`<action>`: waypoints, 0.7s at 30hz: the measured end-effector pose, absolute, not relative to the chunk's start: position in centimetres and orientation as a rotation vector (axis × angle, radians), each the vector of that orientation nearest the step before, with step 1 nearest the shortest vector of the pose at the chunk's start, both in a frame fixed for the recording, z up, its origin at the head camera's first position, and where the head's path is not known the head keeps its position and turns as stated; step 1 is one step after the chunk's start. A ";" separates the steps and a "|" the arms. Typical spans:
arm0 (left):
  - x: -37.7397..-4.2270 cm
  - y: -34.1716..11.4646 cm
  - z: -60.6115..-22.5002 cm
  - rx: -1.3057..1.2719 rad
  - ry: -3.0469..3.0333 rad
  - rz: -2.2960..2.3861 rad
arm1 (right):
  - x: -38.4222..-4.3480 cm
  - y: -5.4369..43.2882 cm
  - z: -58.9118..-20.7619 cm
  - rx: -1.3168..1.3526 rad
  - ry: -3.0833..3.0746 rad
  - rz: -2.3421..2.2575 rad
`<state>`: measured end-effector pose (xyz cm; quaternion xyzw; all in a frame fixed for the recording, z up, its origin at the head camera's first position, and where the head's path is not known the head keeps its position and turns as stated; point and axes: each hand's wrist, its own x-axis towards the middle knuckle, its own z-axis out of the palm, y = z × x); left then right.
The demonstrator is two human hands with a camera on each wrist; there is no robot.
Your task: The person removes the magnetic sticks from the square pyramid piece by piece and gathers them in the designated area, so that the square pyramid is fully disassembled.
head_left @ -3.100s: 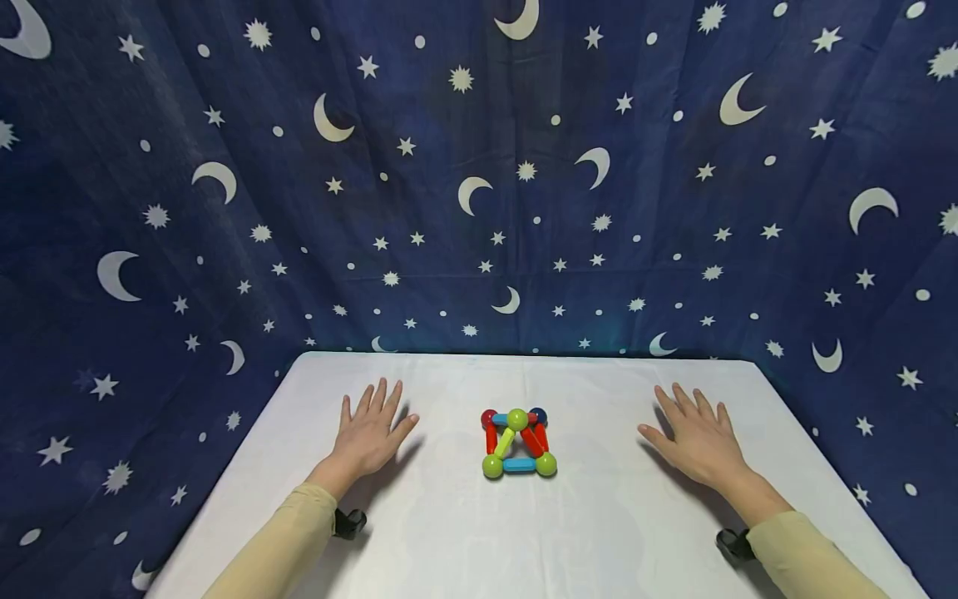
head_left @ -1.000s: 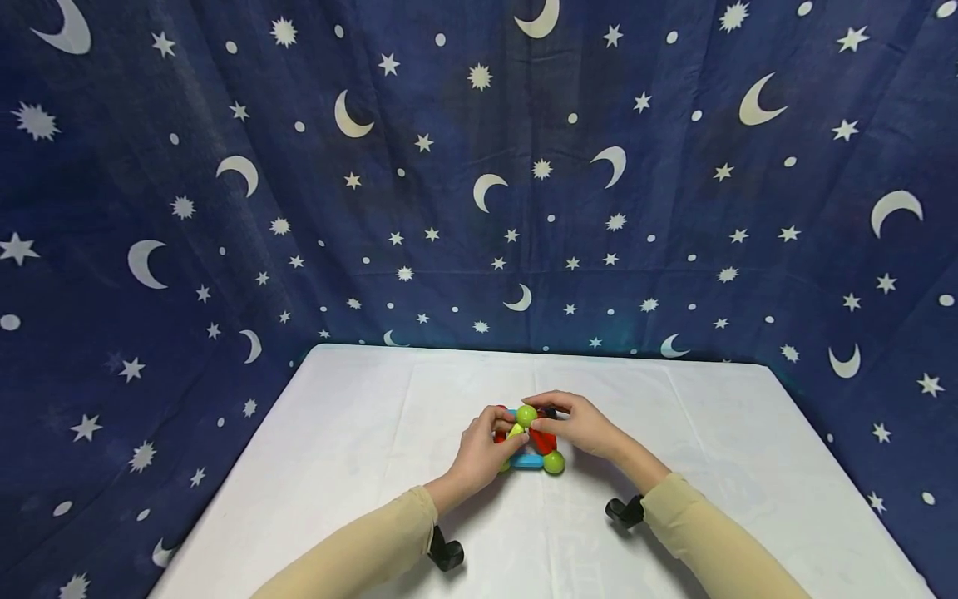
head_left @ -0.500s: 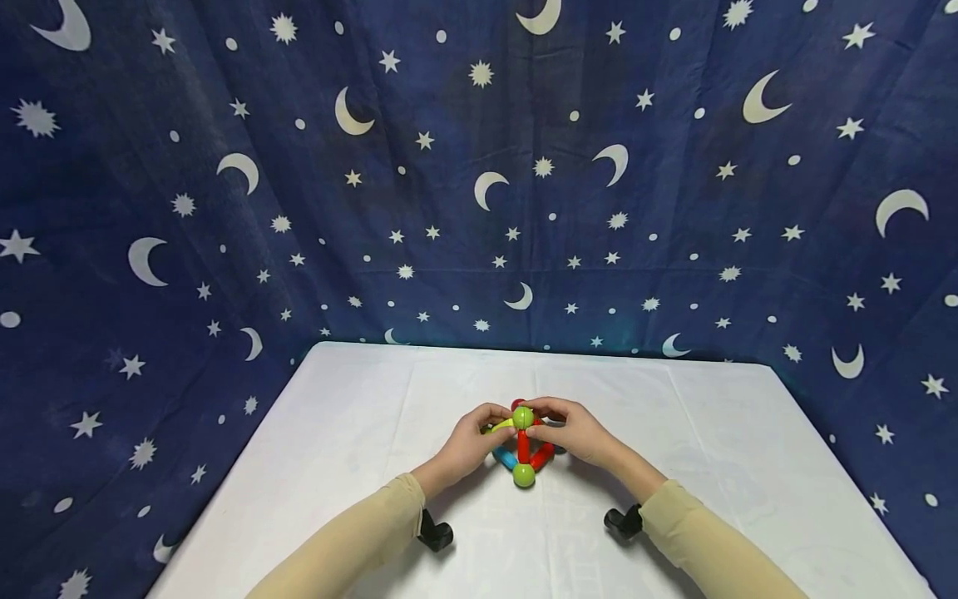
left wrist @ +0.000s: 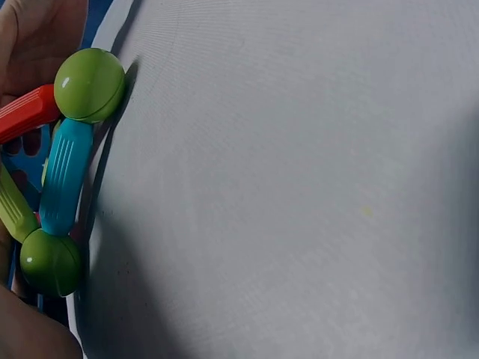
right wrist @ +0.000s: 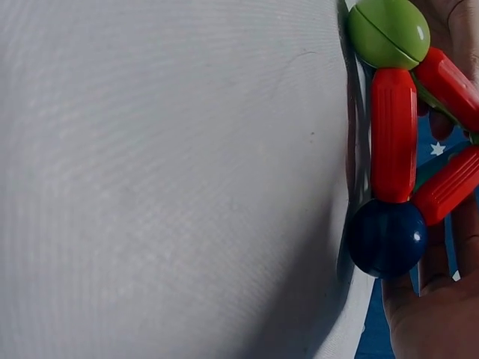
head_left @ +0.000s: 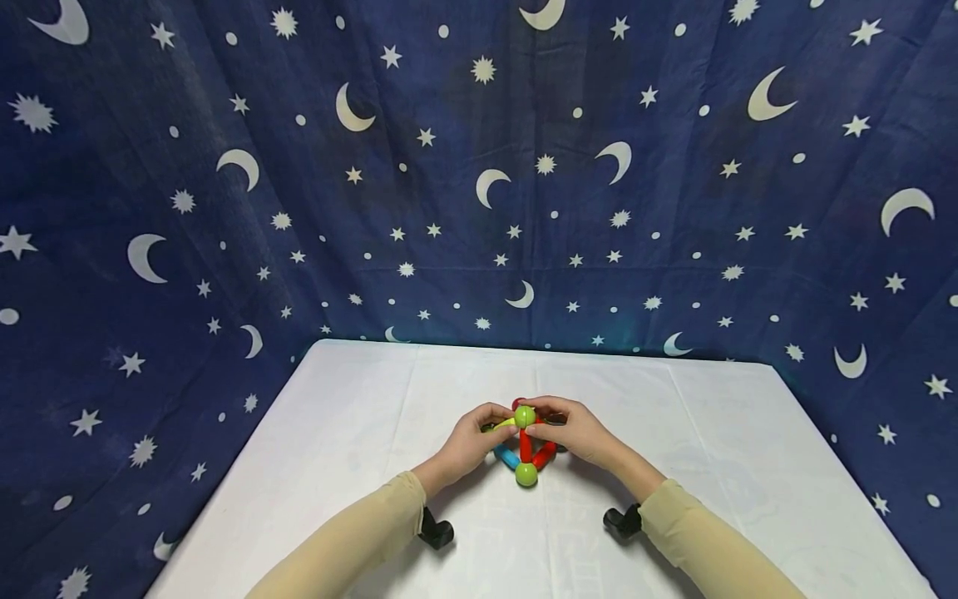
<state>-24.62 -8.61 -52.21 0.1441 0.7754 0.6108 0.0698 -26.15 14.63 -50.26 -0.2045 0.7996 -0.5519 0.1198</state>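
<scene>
A pyramid-shaped magnetic ball-and-rod toy [head_left: 525, 447] stands on the white tabletop, one corner towards me. My left hand [head_left: 466, 443] holds its left side near the top, thumb in front and fingers behind. From the other side my right hand [head_left: 582, 431] grips it likewise, both thumbs close under the green top ball [head_left: 525, 416]. In the left wrist view, a blue rod [left wrist: 66, 176] joins two green balls along the base. The right wrist view has a red rod [right wrist: 394, 134] between a green ball [right wrist: 388, 31] and a dark blue ball [right wrist: 386, 238]. My fingers hide part of the back.
The white-covered table [head_left: 374, 399] spreads around the toy. A dark blue cloth [head_left: 419, 200] with moons and stars hangs behind and at the sides. Black wrist cameras [head_left: 437, 530] stick out below my sleeves.
My hands, first flat and apart on the table, came in and took hold of the toy. It was then turned so a corner faces me; over the last half second it barely moved.
</scene>
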 end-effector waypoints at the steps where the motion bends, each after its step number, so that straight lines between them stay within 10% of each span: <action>1: -24.6 -8.7 -52.2 0.436 2.325 1.843 | -26.2 14.7 -50.2 -0.598 2.337 -1.613; 21: -24.9 -11.1 -51.8 0.442 2.375 1.851 | -26.4 14.9 -50.2 -0.507 2.390 -1.580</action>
